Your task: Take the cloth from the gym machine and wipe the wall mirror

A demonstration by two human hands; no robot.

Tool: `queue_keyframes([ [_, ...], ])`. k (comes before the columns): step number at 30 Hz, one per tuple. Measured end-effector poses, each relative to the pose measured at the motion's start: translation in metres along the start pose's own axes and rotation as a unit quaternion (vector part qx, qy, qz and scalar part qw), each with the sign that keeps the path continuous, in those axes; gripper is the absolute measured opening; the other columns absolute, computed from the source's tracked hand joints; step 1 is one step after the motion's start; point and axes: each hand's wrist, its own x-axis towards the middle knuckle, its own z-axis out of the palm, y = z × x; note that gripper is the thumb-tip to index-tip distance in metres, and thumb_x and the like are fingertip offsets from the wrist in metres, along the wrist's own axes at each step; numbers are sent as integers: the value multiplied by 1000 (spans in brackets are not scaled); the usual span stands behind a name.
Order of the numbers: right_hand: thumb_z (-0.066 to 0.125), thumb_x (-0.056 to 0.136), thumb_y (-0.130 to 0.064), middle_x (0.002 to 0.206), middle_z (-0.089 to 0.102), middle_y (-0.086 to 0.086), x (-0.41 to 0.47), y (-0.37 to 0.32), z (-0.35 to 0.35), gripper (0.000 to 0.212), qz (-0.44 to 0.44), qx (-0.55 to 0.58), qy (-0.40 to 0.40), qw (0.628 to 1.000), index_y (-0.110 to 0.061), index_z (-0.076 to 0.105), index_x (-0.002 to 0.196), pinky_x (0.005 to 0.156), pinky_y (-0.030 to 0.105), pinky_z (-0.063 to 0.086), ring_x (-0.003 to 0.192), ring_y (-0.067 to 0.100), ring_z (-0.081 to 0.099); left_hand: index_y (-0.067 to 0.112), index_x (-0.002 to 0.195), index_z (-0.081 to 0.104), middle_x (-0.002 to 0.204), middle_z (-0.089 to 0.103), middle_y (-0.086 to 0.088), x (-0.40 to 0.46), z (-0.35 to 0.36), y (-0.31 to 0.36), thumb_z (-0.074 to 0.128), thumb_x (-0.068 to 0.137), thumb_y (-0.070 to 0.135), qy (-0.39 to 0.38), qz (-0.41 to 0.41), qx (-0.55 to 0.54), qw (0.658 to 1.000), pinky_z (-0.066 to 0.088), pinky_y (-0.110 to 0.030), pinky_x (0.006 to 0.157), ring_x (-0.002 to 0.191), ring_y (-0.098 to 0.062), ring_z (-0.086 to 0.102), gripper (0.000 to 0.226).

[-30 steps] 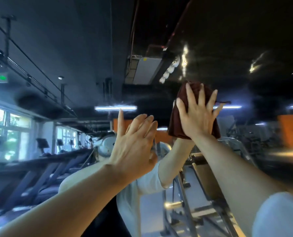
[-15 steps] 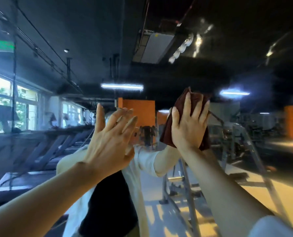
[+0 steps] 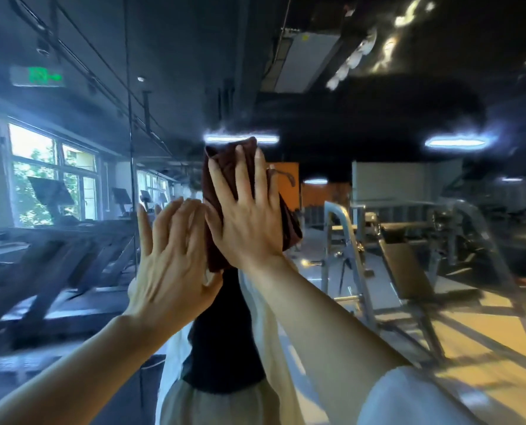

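We are sliding the cloth (image 3: 249,207) leftward and lower across the mirror (image 3: 409,191), our right hand (image 3: 246,222) pressing it flat, fingers spread; our left hand (image 3: 169,262), now alongside, is resting open-fingered. Wiping is continuing.

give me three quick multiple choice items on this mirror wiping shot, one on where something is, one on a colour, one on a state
1. Where is the cloth?
A. under the right hand, against the mirror
B. on the floor
C. in the left hand

2. What colour is the cloth?
A. white
B. dark brown-red
C. bright green

3. How is the left hand?
A. clenched in a fist
B. open, fingers straight, holding nothing
C. gripping a bottle

Answers: 1 A, the right palm and spread fingers cover it at the glass. 2 B, its folds look dark maroon-brown. 3 B, its fingers are extended beside the cloth.
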Motion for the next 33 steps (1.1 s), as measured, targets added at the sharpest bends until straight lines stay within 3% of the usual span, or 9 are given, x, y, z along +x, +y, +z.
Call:
queue_keyframes([
  [3,34,101,-53,165,24,13,-20,26,-2,63,-50,-3,-6,999,-28,29,159,119,58,22,154,38,11,-9,140,45,140,46,-23,-4,7,19,89,56,33,-11,33,-13,999,7,-66,119,138,-40,31,104],
  [6,36,101,-57,165,24,12,-34,66,-6,64,-43,-14,-5,999,-30,30,158,120,58,17,154,36,10,-7,143,45,142,47,-20,-1,19,48,85,60,29,-8,63,-28,998,3,-63,120,140,-37,31,99],
  [13,21,102,-62,166,22,10,-52,185,-21,64,59,-33,7,998,-33,23,159,120,61,19,154,35,11,-3,143,46,144,45,-18,23,46,124,65,64,30,-10,90,-62,994,-1,-65,119,142,-36,29,88],
  [18,22,102,-59,166,21,9,-64,258,-32,64,139,-56,17,989,-33,19,160,121,57,1,155,33,10,-1,144,38,146,44,-18,34,64,167,64,66,33,-4,103,-83,991,4,-71,116,143,-35,29,89],
  [23,17,103,-59,165,23,14,-89,307,-33,64,218,-49,25,974,-30,20,160,122,62,8,155,33,11,0,146,43,148,44,-17,22,67,182,63,72,33,-36,101,-69,992,11,-73,114,145,-35,30,83],
  [28,15,104,-60,163,25,21,-128,302,-23,67,296,-41,32,954,-24,21,160,119,66,13,152,41,17,2,147,43,148,43,-17,-9,58,161,81,65,28,-56,66,-55,995,12,-73,114,144,-37,28,94],
  [33,16,106,-56,160,26,28,-149,209,-7,68,303,-12,14,953,-14,28,159,119,64,19,149,49,18,0,148,42,150,41,-21,-42,47,130,84,66,21,-73,29,-33,996,-4,-64,119,145,-40,29,95],
])
